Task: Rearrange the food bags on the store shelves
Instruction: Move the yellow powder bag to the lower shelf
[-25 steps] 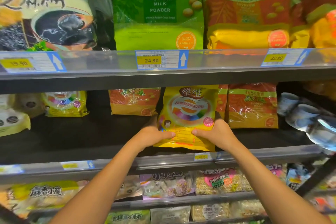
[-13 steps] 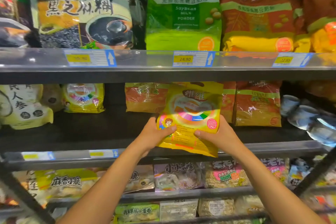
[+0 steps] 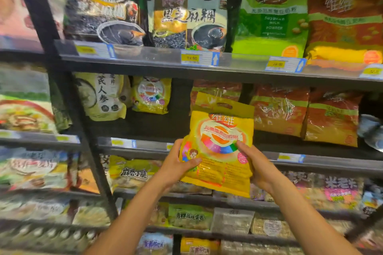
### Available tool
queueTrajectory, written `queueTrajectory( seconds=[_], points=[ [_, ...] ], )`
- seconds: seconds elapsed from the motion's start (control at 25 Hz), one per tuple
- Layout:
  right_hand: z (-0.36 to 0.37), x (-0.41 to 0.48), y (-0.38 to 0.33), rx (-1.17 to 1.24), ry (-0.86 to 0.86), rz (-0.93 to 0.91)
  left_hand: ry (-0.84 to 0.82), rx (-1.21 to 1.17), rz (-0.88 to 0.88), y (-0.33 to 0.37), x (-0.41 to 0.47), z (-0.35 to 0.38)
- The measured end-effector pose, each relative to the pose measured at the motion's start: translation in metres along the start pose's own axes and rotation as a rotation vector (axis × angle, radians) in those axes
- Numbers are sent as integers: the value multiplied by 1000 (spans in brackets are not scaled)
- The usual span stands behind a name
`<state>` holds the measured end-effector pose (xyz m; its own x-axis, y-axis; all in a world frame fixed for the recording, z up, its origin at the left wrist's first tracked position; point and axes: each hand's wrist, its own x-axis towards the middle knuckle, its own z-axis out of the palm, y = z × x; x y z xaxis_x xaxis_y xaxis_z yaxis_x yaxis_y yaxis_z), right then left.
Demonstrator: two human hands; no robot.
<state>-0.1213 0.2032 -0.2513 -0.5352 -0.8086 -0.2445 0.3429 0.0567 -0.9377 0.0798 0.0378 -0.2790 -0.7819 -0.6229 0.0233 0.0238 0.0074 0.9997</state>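
A yellow food bag (image 3: 219, 147) with a rainbow swirl and a cartoon face is held upright in front of the middle shelf (image 3: 323, 160), clear of the shelf board. My left hand (image 3: 178, 163) grips its lower left edge. My right hand (image 3: 255, 161) grips its right side, thumb across the front. A matching yellow bag (image 3: 152, 95) stands far back on the same shelf to the left. Orange bags (image 3: 279, 109) stand behind and to the right of the held one.
The upper shelf (image 3: 145, 58) carries black sesame bags (image 3: 188, 23), a green soybean powder bag (image 3: 271, 20) and orange bags. A pale ginseng bag (image 3: 103, 97) stands at the middle shelf's left. A dark slanted upright (image 3: 68, 89) divides the shelving. Lower shelves hold snack packs.
Both hands have lifted the yellow bag off the middle shelf and drawn it out toward me. The view has swung left, showing more of the left shelving.
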Motion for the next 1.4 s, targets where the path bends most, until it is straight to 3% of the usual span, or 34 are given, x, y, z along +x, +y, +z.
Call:
queueTrajectory(
  seconds=[0.24,0.68,1.4],
  points=[
    [75,-2,40,-48,-96,-43,119,-4,-12,-8,-66,-76],
    [183,-12,62,-171,-102,-129,272,8,-14,-23,-130,-161],
    [215,81,48,-254,-66,-233,356,85,-47,-12,-56,-200]
  ],
)
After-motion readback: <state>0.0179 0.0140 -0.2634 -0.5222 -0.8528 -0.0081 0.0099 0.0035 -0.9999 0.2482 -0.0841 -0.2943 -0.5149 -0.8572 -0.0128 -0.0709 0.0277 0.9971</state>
